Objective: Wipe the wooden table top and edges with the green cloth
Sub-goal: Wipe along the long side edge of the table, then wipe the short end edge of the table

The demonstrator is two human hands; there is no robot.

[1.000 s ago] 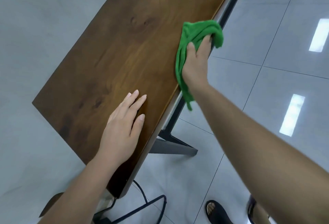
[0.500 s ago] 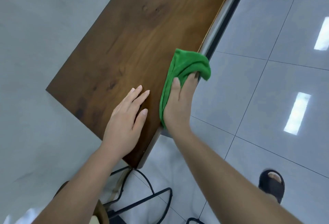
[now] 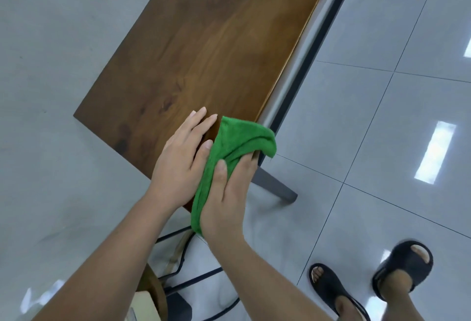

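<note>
A dark brown wooden table top (image 3: 204,48) runs from the upper right down to a near corner by my hands. My right hand (image 3: 226,201) grips the green cloth (image 3: 237,145) and presses it over the table's right edge at the near corner. The cloth drapes over the edge and hangs below my palm. My left hand (image 3: 181,162) lies flat on the table top just left of the cloth, fingers together and holding nothing, its thumb touching the cloth.
A grey metal rail and black frame (image 3: 303,66) run under the table's right edge, with a grey leg (image 3: 275,185) splaying onto the tiled floor. A chair (image 3: 158,292) with black wire frame sits below the near corner. My sandalled feet (image 3: 328,285) stand at lower right.
My right hand has slid the green cloth along the right edge toward me, from mid-table to the near corner. My left hand stayed flat on the top, now touching the cloth.
</note>
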